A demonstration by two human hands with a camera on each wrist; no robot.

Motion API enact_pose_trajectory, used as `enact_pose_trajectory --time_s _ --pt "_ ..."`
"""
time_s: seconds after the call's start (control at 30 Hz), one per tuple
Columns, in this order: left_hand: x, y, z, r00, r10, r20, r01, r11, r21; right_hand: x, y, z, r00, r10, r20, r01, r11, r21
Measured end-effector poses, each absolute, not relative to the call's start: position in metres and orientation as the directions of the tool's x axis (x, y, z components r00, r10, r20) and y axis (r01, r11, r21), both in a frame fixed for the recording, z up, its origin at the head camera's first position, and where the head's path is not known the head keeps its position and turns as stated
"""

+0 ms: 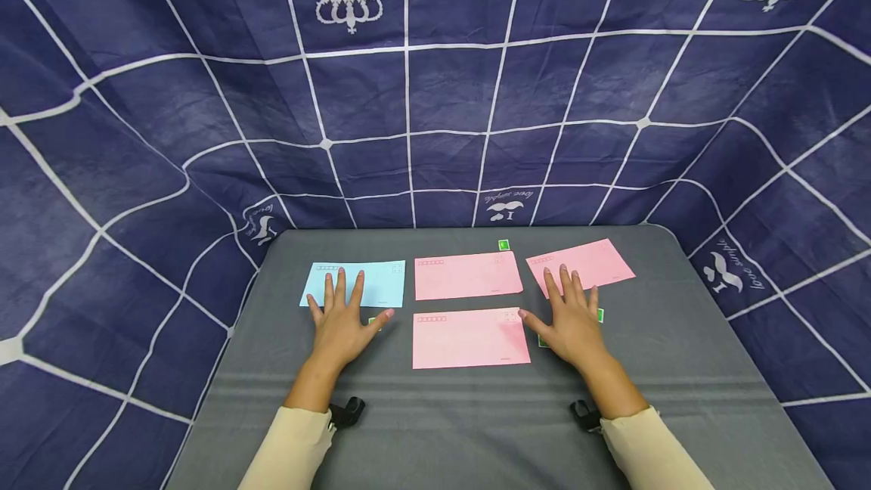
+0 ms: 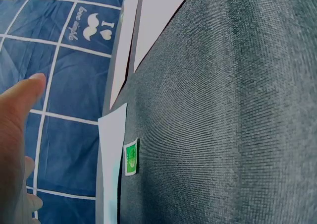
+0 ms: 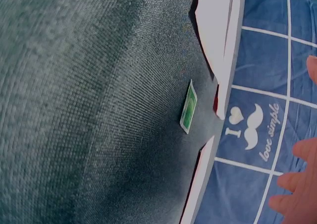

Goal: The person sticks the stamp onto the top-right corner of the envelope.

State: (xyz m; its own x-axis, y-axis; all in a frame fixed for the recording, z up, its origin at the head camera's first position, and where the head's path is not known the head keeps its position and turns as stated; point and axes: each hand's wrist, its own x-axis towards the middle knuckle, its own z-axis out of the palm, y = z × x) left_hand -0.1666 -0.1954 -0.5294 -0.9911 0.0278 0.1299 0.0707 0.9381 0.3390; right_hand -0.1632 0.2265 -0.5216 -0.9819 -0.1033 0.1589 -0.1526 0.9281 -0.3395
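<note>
My left hand (image 1: 340,331) is spread palm down, its fingers overlapping the lower part of a light blue envelope (image 1: 381,286) in the head view. A small green stamp (image 2: 131,157) lies beside that envelope, near the left thumb. Over on the right, my right hand (image 1: 574,330) has its fingers spread too, overlapping a tilted pink envelope (image 1: 599,259). Its thumb reaches the right edge of the lower pink envelope (image 1: 463,340). Another green stamp (image 3: 188,107) shows in the right wrist view. Both hands appear raised above the table and hold nothing.
A third pink envelope (image 1: 466,277) lies at the back middle, with a green stamp (image 1: 503,245) behind its right corner. One more stamp (image 1: 601,315) peeks out right of the right hand. Dark blue gridded cloth (image 1: 449,89) walls the grey table (image 1: 463,429) at the back and sides.
</note>
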Motion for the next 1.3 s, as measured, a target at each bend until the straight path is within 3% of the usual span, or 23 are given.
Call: enact_pose_trajectory --time_s 0.63,0.97,1.3 --pt "-0.169 -0.205 -0.532 -0.993 -0.001 0.117 0.047 0.913 0.405 -0.165 0.22 -0.522 -0.982 -0.101 0.159 -0.156 0.909 -0.386" --pt "-0.172 -0.216 -0.534 -0.976 -0.082 0.202 0.021 0.888 0.46 -0.163 0.204 -0.52 -0.958 -0.167 0.233 -0.252 0.877 -0.409" --pt "-0.178 -0.229 -0.54 -0.985 -0.08 0.155 -0.003 0.897 0.442 -0.163 0.178 -0.523 -0.931 -0.28 0.235 -0.358 0.828 -0.431"
